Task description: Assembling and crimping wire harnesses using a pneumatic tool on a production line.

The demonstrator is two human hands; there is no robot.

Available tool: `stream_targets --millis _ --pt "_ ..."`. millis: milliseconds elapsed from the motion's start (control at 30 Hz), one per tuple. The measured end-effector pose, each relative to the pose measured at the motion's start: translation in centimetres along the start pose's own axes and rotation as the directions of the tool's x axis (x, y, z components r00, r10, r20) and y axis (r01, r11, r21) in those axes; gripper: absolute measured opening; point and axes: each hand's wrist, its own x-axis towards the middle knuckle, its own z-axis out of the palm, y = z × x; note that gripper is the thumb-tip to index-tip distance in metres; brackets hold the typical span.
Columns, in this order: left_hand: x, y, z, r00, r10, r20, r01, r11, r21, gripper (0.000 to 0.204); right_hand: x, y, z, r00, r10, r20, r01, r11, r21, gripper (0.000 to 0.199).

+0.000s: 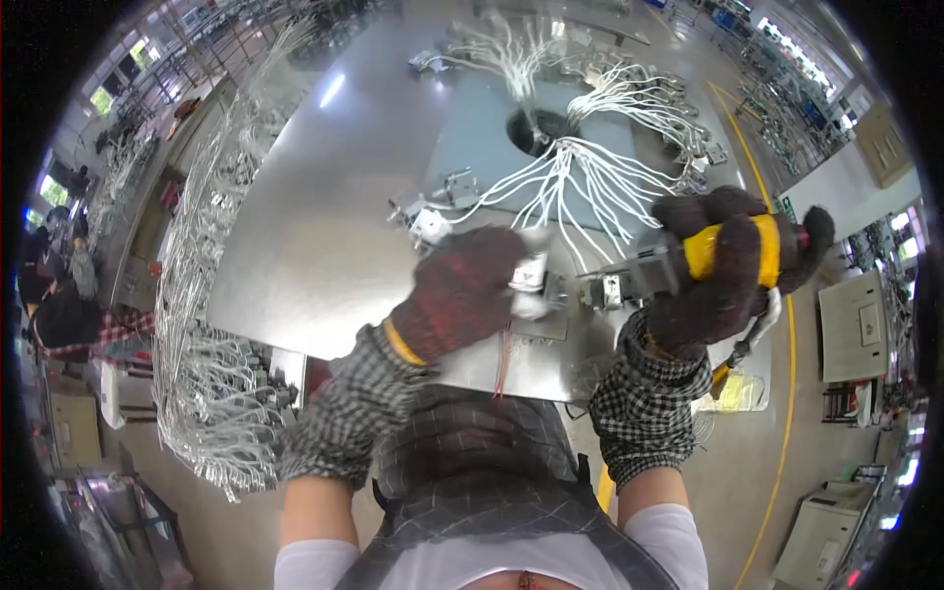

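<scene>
My left hand [460,287], in a dark red-black knitted glove, is closed on a small silvery metal fitting [531,273] near the table's front edge. Its fingertips and part of the fitting are blurred. In a dark glove, my right hand [716,295] wraps round a yellow-and-black handheld power tool [702,252]. The tool's grey head points left toward the fitting, with a shiny metal piece [612,289] at its tip; a gap separates the two. Just beyond my hands, white cables [565,182] fan out from a dark round hole [531,130] in the table.
More metal fittings [454,189] lie at the cables' ends on the steel table [295,246]. Thick bundles of white cables [202,295] hang along the left side. A hose [762,320] runs down from the tool. Another person [74,320] is at far left.
</scene>
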Motion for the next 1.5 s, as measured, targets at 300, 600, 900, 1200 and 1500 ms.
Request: stream_targets --millis 300,600,900,1200,1500 --pt "0.7 -1.3 0.0 0.994 0.02 0.104 -0.017 0.999 -0.03 0.064 -0.3 0.2 -0.7 0.991 0.105 0.083 -0.101 0.994 -0.05 0.069" --pt "1.1 -0.2 0.8 0.94 -0.106 0.325 0.041 0.979 0.199 0.058 -3.0 1.0 0.3 0.972 0.165 0.166 -0.179 0.981 0.069 0.075" --pt "-1.4 0.9 -1.1 0.979 0.025 0.201 -0.081 0.958 0.274 0.1 -3.3 0.5 0.2 0.943 0.172 0.286 -0.168 0.985 -0.038 0.076" --pt "-2.2 -0.7 -1.0 0.969 -0.233 0.085 0.233 0.972 0.011 0.087 -2.9 0.6 0.0 0.952 0.141 0.27 -0.142 0.99 -0.018 0.077" --pt "-2.6 -1.4 0.1 0.891 -0.429 0.153 0.451 0.786 -0.423 0.059 -2.7 1.0 0.0 0.962 0.152 0.227 -0.148 0.988 -0.035 0.074"
